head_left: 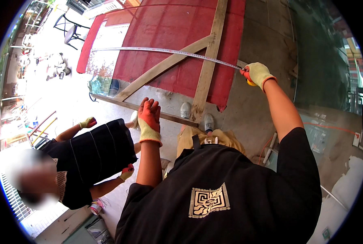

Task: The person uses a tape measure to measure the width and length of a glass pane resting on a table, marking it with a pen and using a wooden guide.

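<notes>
My right hand (pixel 258 75), in a cream and red work glove, grips a tape measure (pixel 251 83), whose yellow case shows below the fingers. Its pale blade (pixel 169 50) stretches left across a clear glass sheet (pixel 102 84) to the sheet's far left part. Under the blade are wooden boards (pixel 206 79), one upright and one slanted, with red cloth (pixel 161 28) beneath. My left hand (pixel 149 120), gloved alike, is raised near the wooden bar (pixel 171 117) along the near edge. Its fingers are loosely bent and hold nothing I can see.
At the left, close beside me, stands a co-worker in black clothes (pixel 96 150) and similar gloves. A dark chair (pixel 71 32) stands far left. Large glass panes (pixel 320 73) lean at the right. An orange cord (pixel 328 127) runs there.
</notes>
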